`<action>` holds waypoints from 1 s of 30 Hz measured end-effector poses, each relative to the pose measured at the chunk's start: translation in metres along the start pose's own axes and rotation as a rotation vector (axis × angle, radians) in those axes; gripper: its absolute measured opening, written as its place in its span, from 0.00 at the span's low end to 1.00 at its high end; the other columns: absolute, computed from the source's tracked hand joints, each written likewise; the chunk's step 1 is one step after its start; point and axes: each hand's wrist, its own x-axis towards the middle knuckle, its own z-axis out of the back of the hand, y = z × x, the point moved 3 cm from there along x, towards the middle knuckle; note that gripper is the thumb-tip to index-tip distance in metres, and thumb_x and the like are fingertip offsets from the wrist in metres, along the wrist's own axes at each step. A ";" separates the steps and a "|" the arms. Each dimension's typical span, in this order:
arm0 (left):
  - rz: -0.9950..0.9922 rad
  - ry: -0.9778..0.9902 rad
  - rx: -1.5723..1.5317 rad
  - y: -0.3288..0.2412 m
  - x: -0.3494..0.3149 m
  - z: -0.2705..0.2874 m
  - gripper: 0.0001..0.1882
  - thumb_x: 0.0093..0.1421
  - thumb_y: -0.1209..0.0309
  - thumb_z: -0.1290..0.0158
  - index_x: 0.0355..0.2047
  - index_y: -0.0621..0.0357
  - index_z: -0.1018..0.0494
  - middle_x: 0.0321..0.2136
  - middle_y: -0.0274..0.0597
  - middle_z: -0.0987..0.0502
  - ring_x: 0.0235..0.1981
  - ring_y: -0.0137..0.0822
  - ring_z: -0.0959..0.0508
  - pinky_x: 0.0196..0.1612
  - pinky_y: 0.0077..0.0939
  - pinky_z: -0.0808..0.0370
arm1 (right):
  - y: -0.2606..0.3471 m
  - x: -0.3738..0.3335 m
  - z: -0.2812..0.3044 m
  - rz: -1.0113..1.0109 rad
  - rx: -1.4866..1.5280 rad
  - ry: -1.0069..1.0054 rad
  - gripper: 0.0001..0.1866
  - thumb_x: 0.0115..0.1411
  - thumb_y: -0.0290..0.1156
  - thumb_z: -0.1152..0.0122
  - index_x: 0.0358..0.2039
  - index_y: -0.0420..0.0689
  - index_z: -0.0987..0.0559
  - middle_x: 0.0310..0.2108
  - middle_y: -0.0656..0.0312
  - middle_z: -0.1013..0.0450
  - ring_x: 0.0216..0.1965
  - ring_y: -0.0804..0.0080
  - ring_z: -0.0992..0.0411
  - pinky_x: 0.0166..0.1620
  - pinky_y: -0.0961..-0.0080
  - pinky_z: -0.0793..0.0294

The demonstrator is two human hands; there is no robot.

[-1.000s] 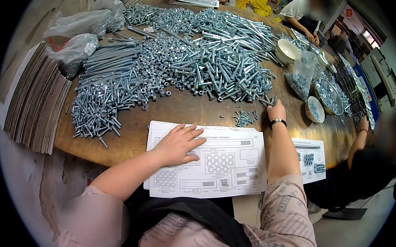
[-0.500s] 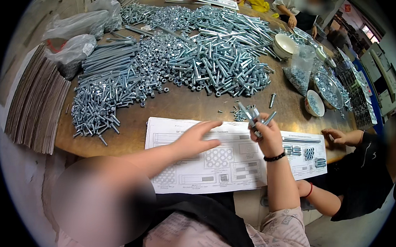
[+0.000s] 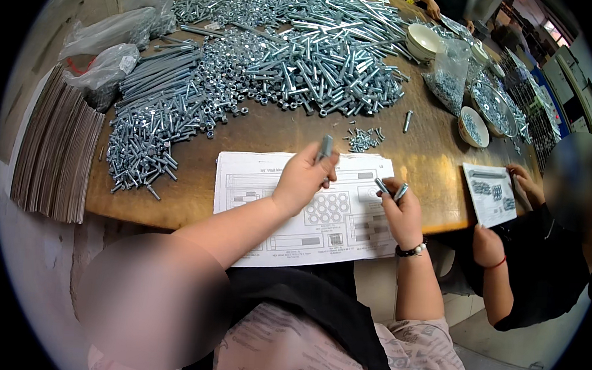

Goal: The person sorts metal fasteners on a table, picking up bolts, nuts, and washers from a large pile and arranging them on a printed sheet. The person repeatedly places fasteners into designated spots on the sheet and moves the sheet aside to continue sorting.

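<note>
My left hand (image 3: 301,180) is above the upper middle of a printed sheet (image 3: 259,250), closed around silver bolts (image 3: 324,149) whose shanks point up past the fingers. Farther right, my right hand (image 3: 403,219) grips more bolts (image 3: 401,191), their ends sticking out beyond the fingertips. How many each hand holds is partly hidden by the fingers. The sheet lies at the table's front edge and carries outline drawings of bolts, nuts and other hardware. Just beyond it lies a small heap of short screws (image 3: 364,140), with a single bolt (image 3: 407,122) to the right.
A large pile of bolts (image 3: 328,73) and nuts (image 3: 224,81) fills the far table (image 3: 436,186). Stacked cardboard (image 3: 57,152) and plastic bags (image 3: 107,74) stand left. Bowls (image 3: 474,127) and a bag of hardware (image 3: 446,82) stand right. A co-worker's hand (image 3: 527,187) holds a packed card (image 3: 488,195).
My left hand, open and empty before, now grips bolts. My right hand has lowered slightly and holds fewer visible bolts. The co-worker's card has moved right, away from my sheet.
</note>
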 end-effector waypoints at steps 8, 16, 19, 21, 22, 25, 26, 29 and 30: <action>-0.633 0.328 1.306 0.022 -0.020 -0.060 0.10 0.51 0.70 0.54 0.35 0.54 0.33 0.24 0.38 0.27 0.25 0.42 0.24 0.26 0.35 0.27 | -0.019 -0.029 0.040 0.042 -0.083 -0.129 0.10 0.53 0.20 0.46 0.38 0.40 0.26 0.31 0.63 0.33 0.32 0.76 0.34 0.35 0.81 0.35; -0.444 0.444 1.194 0.031 -0.043 -0.063 0.15 0.47 0.67 0.45 0.34 0.58 0.33 0.33 0.43 0.31 0.29 0.42 0.26 0.31 0.35 0.27 | 0.006 -0.041 0.023 0.371 -0.438 0.027 0.12 0.44 0.18 0.46 0.33 0.42 0.26 0.33 0.55 0.32 0.35 0.58 0.33 0.38 0.69 0.32; -0.394 0.391 1.092 0.031 -0.044 -0.057 0.18 0.46 0.67 0.42 0.37 0.59 0.31 0.36 0.44 0.32 0.35 0.42 0.28 0.38 0.36 0.31 | 0.004 -0.045 0.011 0.471 -0.587 0.108 0.16 0.39 0.21 0.46 0.33 0.44 0.26 0.34 0.56 0.32 0.36 0.56 0.34 0.40 0.64 0.33; -0.477 0.262 1.042 0.032 -0.045 -0.058 0.18 0.47 0.68 0.43 0.39 0.58 0.30 0.36 0.43 0.31 0.38 0.42 0.29 0.43 0.36 0.34 | 0.006 -0.046 0.005 0.499 -0.631 0.103 0.17 0.39 0.21 0.46 0.34 0.44 0.26 0.34 0.56 0.32 0.37 0.56 0.34 0.40 0.64 0.33; -0.468 0.281 1.050 0.035 -0.043 -0.061 0.19 0.47 0.68 0.43 0.40 0.58 0.30 0.36 0.43 0.31 0.39 0.42 0.30 0.44 0.36 0.36 | 0.008 -0.047 0.007 0.486 -0.644 0.081 0.16 0.39 0.22 0.45 0.34 0.44 0.26 0.34 0.57 0.32 0.36 0.57 0.34 0.40 0.65 0.33; -0.431 0.317 1.063 0.042 -0.039 -0.068 0.21 0.48 0.68 0.43 0.43 0.58 0.31 0.37 0.43 0.31 0.42 0.42 0.31 0.47 0.36 0.38 | 0.012 -0.051 0.013 0.498 -0.719 0.082 0.16 0.40 0.23 0.44 0.34 0.46 0.26 0.34 0.60 0.32 0.36 0.60 0.34 0.39 0.66 0.34; -0.419 0.325 1.062 0.042 -0.038 -0.071 0.21 0.49 0.68 0.44 0.43 0.58 0.31 0.37 0.42 0.31 0.42 0.41 0.31 0.47 0.36 0.38 | 0.008 -0.053 0.015 0.534 -0.769 0.117 0.16 0.40 0.24 0.43 0.34 0.47 0.26 0.34 0.61 0.32 0.36 0.61 0.33 0.39 0.67 0.34; -0.404 0.340 1.006 0.039 -0.037 -0.073 0.21 0.49 0.67 0.44 0.44 0.59 0.32 0.37 0.42 0.31 0.42 0.41 0.31 0.47 0.36 0.39 | 0.008 -0.059 0.017 0.588 -0.869 0.149 0.17 0.38 0.26 0.39 0.33 0.50 0.25 0.35 0.64 0.31 0.36 0.64 0.33 0.38 0.68 0.33; -0.401 0.341 0.979 0.037 -0.038 -0.072 0.22 0.49 0.67 0.44 0.44 0.59 0.32 0.37 0.42 0.31 0.42 0.41 0.31 0.47 0.35 0.39 | 0.010 -0.060 0.021 0.581 -0.861 0.140 0.18 0.37 0.26 0.38 0.33 0.50 0.25 0.35 0.64 0.31 0.36 0.65 0.33 0.38 0.68 0.33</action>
